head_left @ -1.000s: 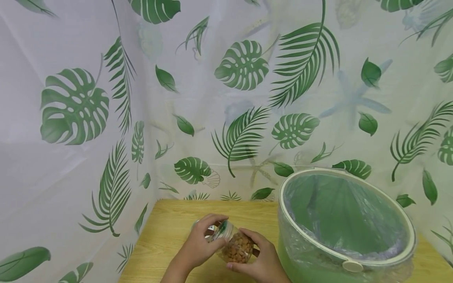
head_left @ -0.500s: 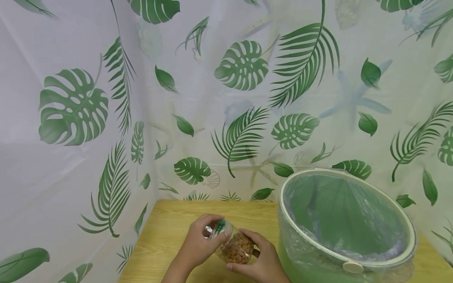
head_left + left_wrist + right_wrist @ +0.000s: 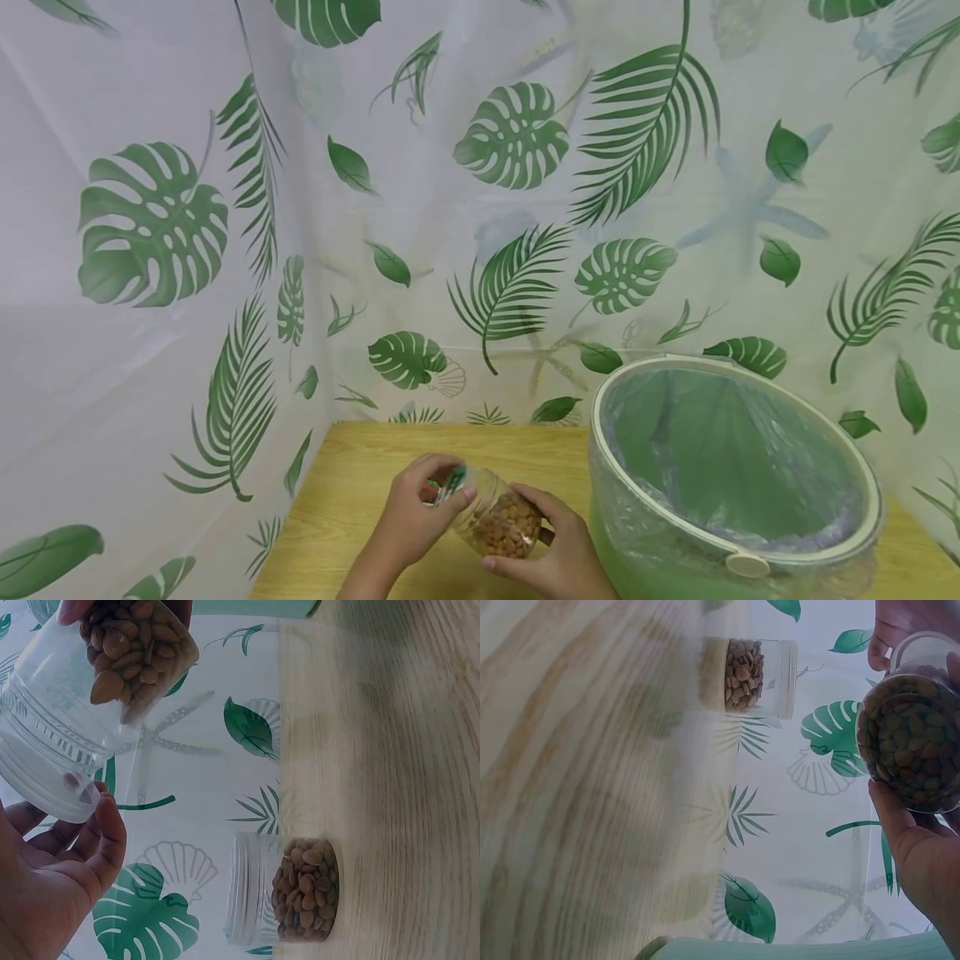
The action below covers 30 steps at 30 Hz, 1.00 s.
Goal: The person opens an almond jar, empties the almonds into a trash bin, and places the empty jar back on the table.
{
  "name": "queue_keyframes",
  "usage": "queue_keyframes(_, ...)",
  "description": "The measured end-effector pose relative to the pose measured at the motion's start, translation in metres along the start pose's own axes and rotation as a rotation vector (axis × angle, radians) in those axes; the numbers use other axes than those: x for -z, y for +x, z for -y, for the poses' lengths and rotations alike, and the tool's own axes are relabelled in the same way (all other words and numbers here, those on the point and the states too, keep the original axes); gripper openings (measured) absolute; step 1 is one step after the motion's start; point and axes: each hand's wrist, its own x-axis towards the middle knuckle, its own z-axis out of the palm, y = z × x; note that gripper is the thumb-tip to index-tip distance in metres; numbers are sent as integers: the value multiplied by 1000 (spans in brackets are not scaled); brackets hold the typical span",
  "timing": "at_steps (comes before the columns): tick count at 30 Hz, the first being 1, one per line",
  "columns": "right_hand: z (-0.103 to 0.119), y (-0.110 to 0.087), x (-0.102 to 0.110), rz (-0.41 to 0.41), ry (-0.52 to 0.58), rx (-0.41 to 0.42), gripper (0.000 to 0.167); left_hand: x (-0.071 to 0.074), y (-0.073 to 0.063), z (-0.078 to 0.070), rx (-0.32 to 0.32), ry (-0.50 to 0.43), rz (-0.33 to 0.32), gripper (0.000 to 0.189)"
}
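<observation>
A clear jar (image 3: pixel 506 527) partly filled with almonds is held tilted above the table, gripped round its lower body by my right hand (image 3: pixel 561 546). My left hand (image 3: pixel 412 512) pinches the jar's clear lid (image 3: pixel 45 784) between thumb and fingers. In the left wrist view the lid stands at the threaded mouth, its rim tilted off the neck on one side. The right wrist view looks onto the jar's base, with almonds (image 3: pixel 915 742) showing through it. A second lidded jar (image 3: pixel 306 889) of almonds stands upright on the table beyond my left hand, mostly hidden in the head view.
On the right stands a large green bin (image 3: pixel 637 558) with a pale rim and a clear plastic liner over its edge. The wooden table (image 3: pixel 360 467) meets leaf-print curtains (image 3: pixel 420 208) at the back and left.
My left hand has moved slightly left with the lid, drawing it away from the jar's mouth and baring more of the neck. The right hand and jar have barely moved.
</observation>
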Motion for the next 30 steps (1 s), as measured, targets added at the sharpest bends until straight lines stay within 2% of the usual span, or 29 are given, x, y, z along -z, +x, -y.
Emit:
queue_keyframes(7,2,-1,-1,-32,6,-11,87,5,-5,6,17,0,-17,35)
queue_keyframes(12,3,-2,-2,-84,34,-17,86,6,-9,11,34,-11,-43,33)
queue_keyframes(17,3,0,-1,-128,39,-3,82,5,-16,20,39,-22,-58,27)
queue_keyframes(23,5,1,-1,-151,53,-15,81,2,-23,28,75,-40,-72,30)
queue_keyframes(27,8,0,-2,-159,87,-20,81,0,-27,33,75,-46,-56,32)
queue_keyframes(30,11,-1,-3,-156,112,-18,81,-2,-32,37,77,-69,-7,37)
